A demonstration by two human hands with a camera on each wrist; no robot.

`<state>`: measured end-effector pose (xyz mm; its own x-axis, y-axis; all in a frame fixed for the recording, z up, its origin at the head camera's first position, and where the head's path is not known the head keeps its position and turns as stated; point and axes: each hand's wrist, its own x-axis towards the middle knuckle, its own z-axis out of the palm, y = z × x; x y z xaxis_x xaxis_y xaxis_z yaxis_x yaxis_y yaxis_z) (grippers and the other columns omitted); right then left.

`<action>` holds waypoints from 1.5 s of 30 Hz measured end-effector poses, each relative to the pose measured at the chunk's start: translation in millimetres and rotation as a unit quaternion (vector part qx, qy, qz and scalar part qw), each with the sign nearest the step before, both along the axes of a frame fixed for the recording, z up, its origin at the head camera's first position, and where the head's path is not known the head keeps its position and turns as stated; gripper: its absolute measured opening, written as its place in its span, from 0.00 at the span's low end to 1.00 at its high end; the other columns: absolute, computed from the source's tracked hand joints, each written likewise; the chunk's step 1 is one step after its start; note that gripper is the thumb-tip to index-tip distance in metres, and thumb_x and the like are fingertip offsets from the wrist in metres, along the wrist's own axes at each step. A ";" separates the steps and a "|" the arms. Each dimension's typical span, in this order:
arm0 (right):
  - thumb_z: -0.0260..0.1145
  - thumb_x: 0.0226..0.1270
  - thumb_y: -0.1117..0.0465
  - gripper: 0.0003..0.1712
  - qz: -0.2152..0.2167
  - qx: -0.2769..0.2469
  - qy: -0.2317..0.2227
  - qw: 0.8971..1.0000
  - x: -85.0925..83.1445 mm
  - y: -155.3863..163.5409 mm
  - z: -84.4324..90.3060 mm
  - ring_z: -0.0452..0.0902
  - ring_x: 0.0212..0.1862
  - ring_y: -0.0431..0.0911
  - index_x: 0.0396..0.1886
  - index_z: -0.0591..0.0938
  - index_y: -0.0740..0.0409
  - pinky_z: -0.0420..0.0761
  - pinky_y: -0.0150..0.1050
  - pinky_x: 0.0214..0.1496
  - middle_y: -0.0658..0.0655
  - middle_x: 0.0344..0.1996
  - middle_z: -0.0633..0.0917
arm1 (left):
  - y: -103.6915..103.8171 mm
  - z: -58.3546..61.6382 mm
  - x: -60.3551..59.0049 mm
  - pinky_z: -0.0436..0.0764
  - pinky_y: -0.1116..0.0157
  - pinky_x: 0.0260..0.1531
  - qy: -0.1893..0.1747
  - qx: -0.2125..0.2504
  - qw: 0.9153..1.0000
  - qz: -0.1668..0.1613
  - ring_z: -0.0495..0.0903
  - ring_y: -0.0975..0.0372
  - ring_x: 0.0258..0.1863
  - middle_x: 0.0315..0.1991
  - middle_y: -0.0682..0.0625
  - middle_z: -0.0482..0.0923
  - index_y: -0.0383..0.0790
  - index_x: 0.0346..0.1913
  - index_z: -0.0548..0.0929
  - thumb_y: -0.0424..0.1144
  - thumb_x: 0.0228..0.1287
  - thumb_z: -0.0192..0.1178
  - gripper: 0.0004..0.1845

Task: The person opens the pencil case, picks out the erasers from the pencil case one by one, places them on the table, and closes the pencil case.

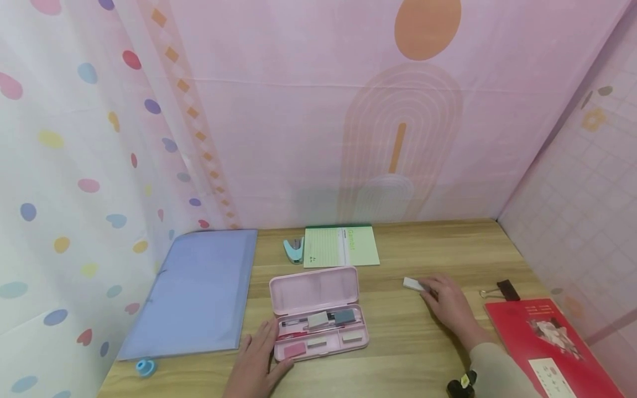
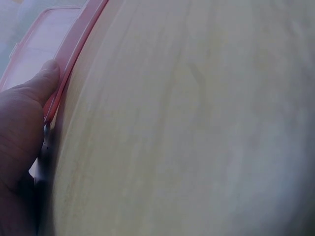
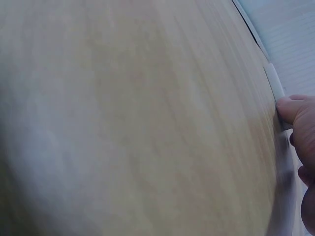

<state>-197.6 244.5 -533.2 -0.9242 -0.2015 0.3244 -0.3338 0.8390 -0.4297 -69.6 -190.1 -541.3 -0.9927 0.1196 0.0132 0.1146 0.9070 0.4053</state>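
Note:
A pink pencil case (image 1: pixel 314 292) lies with its lid up near the middle of the table. Inside it are pens, a pink eraser (image 1: pixel 294 349), a grey eraser (image 1: pixel 344 316) and several pale erasers. My left hand (image 1: pixel 254 359) rests along the case's left side, its thumb at the front edge; in the left wrist view the thumb (image 2: pixel 47 78) touches the case's wall. To the right, my right hand (image 1: pixel 448 304) pinches a white eraser (image 1: pixel 412 284) between thumb and fingers, at the table surface. The right wrist view shows the same eraser (image 3: pixel 274 81) beneath the thumb.
A blue folder (image 1: pixel 199 293) lies at left, with a small blue round object (image 1: pixel 146 367) before it. Behind the case are a light-blue stapler (image 1: pixel 294 251) and a green notepad (image 1: pixel 363 249). A black binder clip (image 1: pixel 508 290) and red booklet (image 1: pixel 542 331) lie at right.

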 end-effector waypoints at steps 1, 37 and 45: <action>0.71 0.60 0.65 0.14 -0.002 0.000 0.000 1.000 0.2 0.1 -0.5 0.77 0.50 0.55 0.47 0.85 0.59 0.76 0.55 0.52 0.58 0.45 0.84 | 0.2 0.0 0.2 0.47 0.43 0.70 0.001 0.001 1.000 0.000 0.53 0.50 0.73 0.73 0.46 0.57 0.38 0.74 0.57 0.76 0.57 0.46 0.53; 0.66 0.66 0.51 0.14 0.256 0.115 0.033 0.959 35.8 -190.8 27.1 0.72 0.52 0.41 0.49 0.85 0.44 0.72 0.41 0.61 0.42 0.46 0.82 | -3.2 -9.0 -1.8 0.49 0.43 0.69 0.013 0.000 1.000 -0.002 0.54 0.52 0.73 0.73 0.47 0.57 0.39 0.75 0.55 0.77 0.57 0.43 0.54; 0.66 0.66 0.52 0.14 0.260 0.129 0.045 0.956 34.9 -194.6 21.4 0.72 0.52 0.42 0.50 0.86 0.46 0.71 0.41 0.62 0.43 0.44 0.82 | -3.1 -10.2 -0.9 0.50 0.43 0.69 0.027 0.001 1.000 -0.003 0.55 0.52 0.72 0.73 0.47 0.58 0.39 0.75 0.56 0.75 0.58 0.47 0.52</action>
